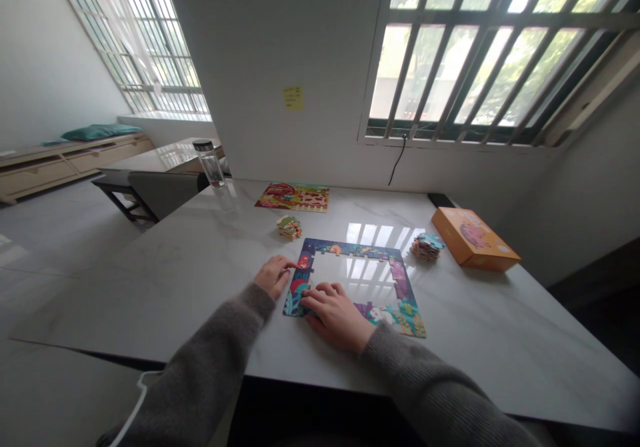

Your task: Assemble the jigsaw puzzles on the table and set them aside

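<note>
A jigsaw puzzle border [411,310] lies flat on the white marbled table, its pieces joined into a colourful frame around bare tabletop. My left hand [274,276] is at the border's left side, with its index finger stretched onto the edge near a red patch. Across the lower left corner rests my right hand [340,315], palm down with fingers spread and slightly bent, hiding part of the bottom row. Neither hand visibly holds a piece. Behind the border stands a small stack of puzzle pieces [289,228]; another stack of pieces [426,247] is to its right.
An orange box [475,239] sits at the table's right, with a dark flat object [441,200] behind it. Against the wall lies a farm-picture puzzle [294,197]. A glass bottle [211,165] stands at the back left corner. A white cable [134,408] hangs near my left sleeve.
</note>
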Demonstrator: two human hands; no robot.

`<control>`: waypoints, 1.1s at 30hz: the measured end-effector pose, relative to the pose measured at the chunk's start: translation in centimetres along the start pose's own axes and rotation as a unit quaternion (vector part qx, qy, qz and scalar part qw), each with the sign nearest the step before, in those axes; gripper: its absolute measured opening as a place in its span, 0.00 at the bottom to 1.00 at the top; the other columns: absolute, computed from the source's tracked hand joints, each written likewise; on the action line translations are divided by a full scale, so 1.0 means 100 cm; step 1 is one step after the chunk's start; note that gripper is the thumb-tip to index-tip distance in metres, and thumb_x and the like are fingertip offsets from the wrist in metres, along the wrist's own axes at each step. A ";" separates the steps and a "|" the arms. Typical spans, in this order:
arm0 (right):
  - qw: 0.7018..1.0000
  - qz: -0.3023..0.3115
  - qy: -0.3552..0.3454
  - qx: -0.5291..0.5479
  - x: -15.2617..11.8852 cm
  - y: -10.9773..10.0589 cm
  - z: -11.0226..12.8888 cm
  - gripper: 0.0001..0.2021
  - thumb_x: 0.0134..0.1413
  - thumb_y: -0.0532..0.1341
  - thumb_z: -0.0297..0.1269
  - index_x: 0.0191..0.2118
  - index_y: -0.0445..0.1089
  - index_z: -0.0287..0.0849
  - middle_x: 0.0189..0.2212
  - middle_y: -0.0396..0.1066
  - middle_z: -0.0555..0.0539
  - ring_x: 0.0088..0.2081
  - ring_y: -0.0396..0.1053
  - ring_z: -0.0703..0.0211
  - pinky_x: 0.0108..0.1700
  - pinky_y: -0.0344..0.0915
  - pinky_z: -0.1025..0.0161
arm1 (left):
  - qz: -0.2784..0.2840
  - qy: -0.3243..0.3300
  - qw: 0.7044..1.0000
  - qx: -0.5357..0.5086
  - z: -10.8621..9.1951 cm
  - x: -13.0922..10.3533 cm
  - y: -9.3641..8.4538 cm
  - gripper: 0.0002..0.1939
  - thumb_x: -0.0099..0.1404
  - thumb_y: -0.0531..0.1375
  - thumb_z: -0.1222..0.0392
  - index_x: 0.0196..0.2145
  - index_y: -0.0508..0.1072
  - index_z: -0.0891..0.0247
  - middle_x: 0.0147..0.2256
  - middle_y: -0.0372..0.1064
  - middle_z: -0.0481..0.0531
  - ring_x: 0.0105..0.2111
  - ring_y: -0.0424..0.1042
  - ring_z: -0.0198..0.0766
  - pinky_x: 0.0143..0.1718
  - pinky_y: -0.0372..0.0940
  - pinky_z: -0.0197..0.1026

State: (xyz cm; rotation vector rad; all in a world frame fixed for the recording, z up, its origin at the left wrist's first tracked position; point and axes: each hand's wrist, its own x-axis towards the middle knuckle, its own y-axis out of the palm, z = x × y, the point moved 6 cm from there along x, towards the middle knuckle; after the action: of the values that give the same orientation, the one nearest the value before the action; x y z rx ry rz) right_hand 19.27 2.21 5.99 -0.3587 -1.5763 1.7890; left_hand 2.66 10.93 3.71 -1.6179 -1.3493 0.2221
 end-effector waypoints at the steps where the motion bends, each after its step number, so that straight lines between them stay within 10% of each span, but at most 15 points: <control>1: 1.000 0.001 -0.004 -0.009 0.000 0.000 0.001 0.13 0.67 0.57 0.39 0.55 0.66 0.47 0.55 0.70 0.46 0.54 0.61 0.50 0.56 0.54 0.51 | -0.009 -0.005 1.000 0.004 0.003 0.001 -0.001 0.14 0.67 0.50 0.65 0.45 0.73 0.63 0.42 0.71 0.55 0.44 0.69 0.44 0.48 0.65 0.47; 12: 0.998 -0.005 -0.018 -0.060 -0.003 0.004 0.002 0.20 0.67 0.55 0.38 0.62 0.61 0.42 0.56 0.67 0.41 0.54 0.61 0.47 0.56 0.58 0.48 | 0.089 0.087 0.982 0.144 -0.020 -0.008 0.019 0.09 0.68 0.55 0.61 0.41 0.76 0.58 0.45 0.71 0.54 0.46 0.67 0.46 0.47 0.62 0.47; 23: 0.999 -0.048 -0.001 -0.017 -0.014 -0.021 -0.002 0.21 0.64 0.59 0.39 0.60 0.62 0.44 0.56 0.66 0.40 0.55 0.61 0.47 0.58 0.60 0.48 | 0.040 0.033 0.996 0.074 -0.017 0.001 0.015 0.14 0.67 0.55 0.58 0.49 0.72 0.60 0.46 0.68 0.56 0.48 0.67 0.47 0.51 0.63 0.51; 33: 0.964 -0.140 0.213 -0.076 -0.113 -0.052 -0.130 0.23 0.67 0.53 0.42 0.64 0.60 0.44 0.62 0.59 0.37 0.64 0.55 0.43 0.64 0.58 0.43 | 0.000 0.018 0.996 0.087 0.000 0.000 0.028 0.24 0.71 0.52 0.53 0.62 0.63 0.60 0.62 0.57 0.61 0.59 0.60 0.52 0.61 0.57 0.57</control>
State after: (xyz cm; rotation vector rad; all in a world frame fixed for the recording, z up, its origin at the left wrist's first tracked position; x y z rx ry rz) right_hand 37.10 4.42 5.37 -0.5252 -1.3790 1.2766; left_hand 4.48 11.13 1.63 -1.4693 -1.2658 0.3017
